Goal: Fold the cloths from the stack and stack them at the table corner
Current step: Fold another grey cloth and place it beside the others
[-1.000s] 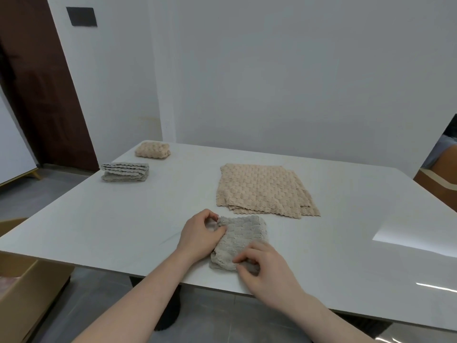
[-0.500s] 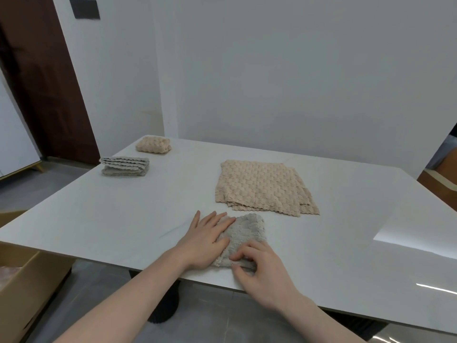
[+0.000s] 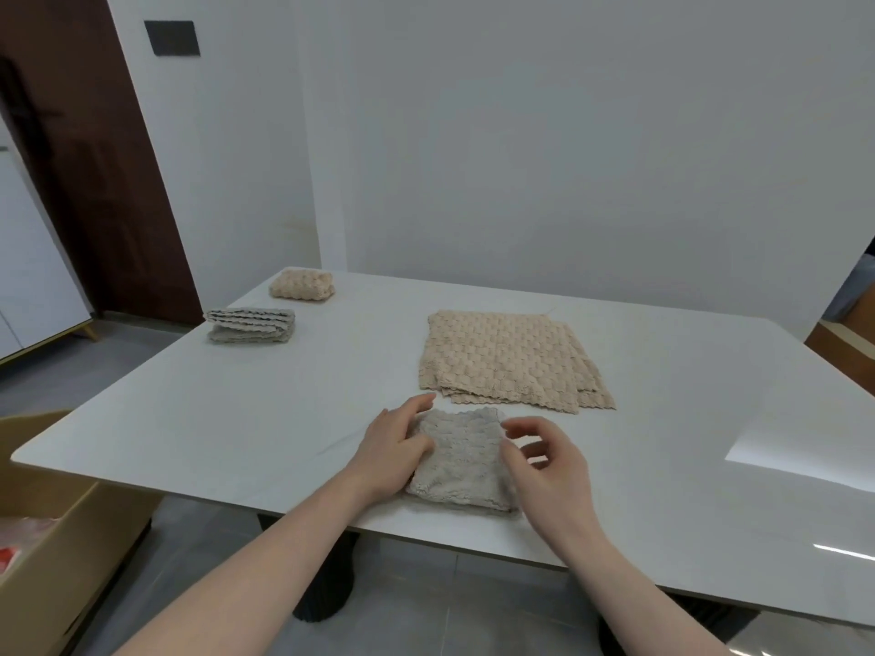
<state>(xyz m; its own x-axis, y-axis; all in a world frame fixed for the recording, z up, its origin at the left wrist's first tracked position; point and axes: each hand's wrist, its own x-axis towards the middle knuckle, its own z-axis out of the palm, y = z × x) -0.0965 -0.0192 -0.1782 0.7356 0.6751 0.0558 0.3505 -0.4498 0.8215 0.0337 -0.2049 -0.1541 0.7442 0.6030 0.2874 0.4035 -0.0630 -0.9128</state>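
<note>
One folded grey cloth point(image 3: 459, 459) at white table's point(image 3: 236, 419) near edge, left hand point(image 3: 395, 447) flat on it, right hand point(image 3: 544, 459) loosely curled beside, grasping nothing, beige stack point(image 3: 509, 359) just behind, two folded piles, grey point(image 3: 251, 325) and beige point(image 3: 302, 285), far-left of cloth, bare tabletop between.

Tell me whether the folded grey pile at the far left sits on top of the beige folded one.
No, the folded grey pile lies on the table apart from the beige folded cloth, nearer the camera.

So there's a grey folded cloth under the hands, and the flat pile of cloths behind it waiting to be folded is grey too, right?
Not quite. The folded cloth under the hands is grey, but the flat pile behind it is beige, as the head view shows.
</note>
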